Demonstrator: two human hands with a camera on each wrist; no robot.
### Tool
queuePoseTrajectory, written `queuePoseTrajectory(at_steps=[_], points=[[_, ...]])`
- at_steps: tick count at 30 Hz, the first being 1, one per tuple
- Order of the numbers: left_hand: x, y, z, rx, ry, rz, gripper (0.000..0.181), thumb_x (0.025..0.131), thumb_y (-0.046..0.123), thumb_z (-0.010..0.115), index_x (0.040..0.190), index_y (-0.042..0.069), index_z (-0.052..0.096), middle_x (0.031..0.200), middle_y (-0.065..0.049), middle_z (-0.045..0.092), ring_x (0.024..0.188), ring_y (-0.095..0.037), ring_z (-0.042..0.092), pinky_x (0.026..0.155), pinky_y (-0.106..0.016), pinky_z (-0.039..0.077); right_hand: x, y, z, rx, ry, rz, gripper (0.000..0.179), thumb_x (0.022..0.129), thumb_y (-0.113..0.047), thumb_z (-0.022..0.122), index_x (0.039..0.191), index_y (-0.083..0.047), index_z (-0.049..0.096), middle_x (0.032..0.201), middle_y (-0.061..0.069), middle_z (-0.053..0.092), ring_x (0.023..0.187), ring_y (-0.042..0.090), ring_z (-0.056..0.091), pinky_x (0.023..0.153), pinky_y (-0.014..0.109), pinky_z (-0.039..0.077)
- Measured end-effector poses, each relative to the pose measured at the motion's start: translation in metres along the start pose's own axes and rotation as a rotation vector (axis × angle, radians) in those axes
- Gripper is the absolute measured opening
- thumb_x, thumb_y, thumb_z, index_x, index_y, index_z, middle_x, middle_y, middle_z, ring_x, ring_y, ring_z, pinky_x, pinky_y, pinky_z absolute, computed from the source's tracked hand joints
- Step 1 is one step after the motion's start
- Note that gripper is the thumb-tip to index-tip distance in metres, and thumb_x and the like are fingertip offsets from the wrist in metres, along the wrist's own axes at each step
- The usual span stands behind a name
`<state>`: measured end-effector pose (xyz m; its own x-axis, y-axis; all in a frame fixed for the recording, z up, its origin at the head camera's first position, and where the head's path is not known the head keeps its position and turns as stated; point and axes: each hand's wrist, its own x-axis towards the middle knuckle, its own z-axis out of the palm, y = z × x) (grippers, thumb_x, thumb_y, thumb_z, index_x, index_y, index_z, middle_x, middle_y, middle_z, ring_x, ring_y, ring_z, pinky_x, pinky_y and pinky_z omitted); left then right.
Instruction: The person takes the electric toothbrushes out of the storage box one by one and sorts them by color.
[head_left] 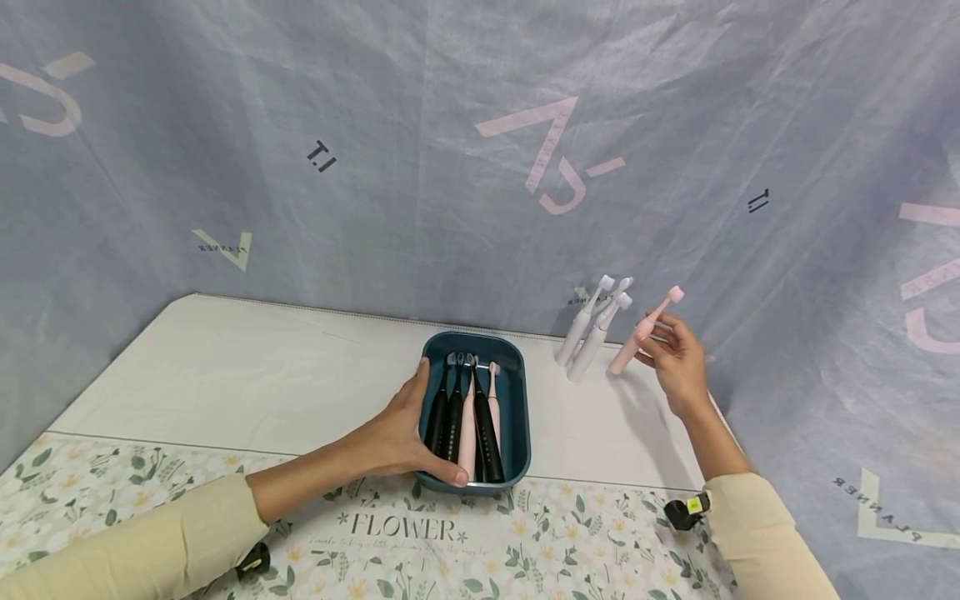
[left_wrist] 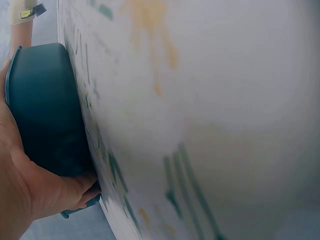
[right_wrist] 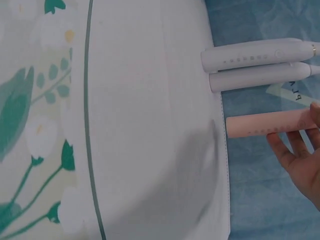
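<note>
My left hand (head_left: 401,429) grips a dark blue bin (head_left: 522,417) by its left side and near rim; in the left wrist view the hand lies against the bin's outer wall (left_wrist: 45,110). Inside it lie three black electric toothbrushes (head_left: 487,429) and two pink ones (head_left: 467,425). On the right, my right hand (head_left: 678,362) holds another pink electric toothbrush (head_left: 630,352) by its handle, brush head up. Its base looks close to the table's surface; whether it touches, I cannot tell. White electric toothbrushes (head_left: 590,350) stand upright just left of it.
The white table mat (head_left: 300,367) has a floral front part (head_left: 570,533) marked FLOWER. A grey-blue printed cloth (head_left: 375,208) hangs behind the table and along its right side. Dark devices (head_left: 682,512) are strapped at both wrists.
</note>
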<state>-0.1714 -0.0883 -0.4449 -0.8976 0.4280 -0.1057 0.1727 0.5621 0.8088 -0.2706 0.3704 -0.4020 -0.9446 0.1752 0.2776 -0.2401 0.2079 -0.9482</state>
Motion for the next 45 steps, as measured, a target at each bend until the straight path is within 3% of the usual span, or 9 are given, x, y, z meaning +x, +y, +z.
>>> queuePoseTrajectory(at_steps=[15,23,32,35,41,45], points=[[0.0,-0.001,0.002,0.001,0.004,0.017,0.179,0.062,0.074,0.104,0.181,0.023,-0.02,0.19,-0.02,-0.009,0.177,-0.049,0.004,0.132,-0.077,0.031,0.006,0.012,-0.001,-0.027,0.016,0.037,0.043,0.112,-0.002,0.069,0.154,-0.006,0.062,0.126,-0.007,0.069,0.108,0.003,0.075,0.092,0.025,0.067],[0.001,-0.002,0.002,0.015,0.007,0.007,0.179,0.062,0.075,0.104,0.18,0.025,-0.021,0.19,-0.02,-0.008,0.177,-0.048,0.005,0.132,-0.077,0.031,0.006,0.02,-0.002,-0.087,-0.004,0.012,0.056,0.113,-0.005,0.068,0.165,0.003,0.049,0.126,-0.01,0.066,0.108,-0.004,0.072,0.093,0.02,0.066],[0.002,-0.001,0.001,0.017,0.005,-0.011,0.18,0.061,0.077,0.104,0.18,0.027,-0.021,0.19,-0.021,-0.008,0.177,-0.049,0.005,0.132,-0.077,0.031,0.006,0.023,-0.003,-0.127,-0.015,0.012,0.056,0.114,-0.006,0.065,0.167,0.004,0.047,0.125,-0.013,0.065,0.111,-0.005,0.071,0.093,0.014,0.062],[0.002,-0.001,0.001,0.017,0.006,-0.012,0.18,0.06,0.077,0.104,0.18,0.026,-0.021,0.19,-0.021,-0.008,0.177,-0.049,0.006,0.132,-0.077,0.032,0.006,0.024,-0.004,-0.168,-0.01,0.051,0.06,0.114,-0.009,0.068,0.168,0.003,0.045,0.129,-0.008,0.065,0.109,-0.007,0.069,0.092,0.012,0.062],[0.001,-0.001,0.001,0.019,0.006,-0.012,0.18,0.06,0.077,0.104,0.181,0.026,-0.021,0.19,-0.021,-0.008,0.177,-0.049,0.006,0.132,-0.077,0.032,0.004,0.027,-0.005,-0.251,-0.02,0.125,0.071,0.112,-0.016,0.073,0.173,-0.001,0.04,0.157,0.023,0.06,0.107,-0.007,0.066,0.093,0.015,0.063],[0.002,-0.002,0.001,0.014,0.004,-0.009,0.18,0.061,0.077,0.104,0.181,0.025,-0.021,0.19,-0.021,-0.008,0.177,-0.049,0.005,0.132,-0.077,0.032,-0.001,0.027,-0.003,-0.27,-0.019,0.168,0.072,0.11,-0.019,0.075,0.172,-0.003,0.041,0.162,0.027,0.057,0.105,-0.005,0.065,0.092,0.019,0.064]])
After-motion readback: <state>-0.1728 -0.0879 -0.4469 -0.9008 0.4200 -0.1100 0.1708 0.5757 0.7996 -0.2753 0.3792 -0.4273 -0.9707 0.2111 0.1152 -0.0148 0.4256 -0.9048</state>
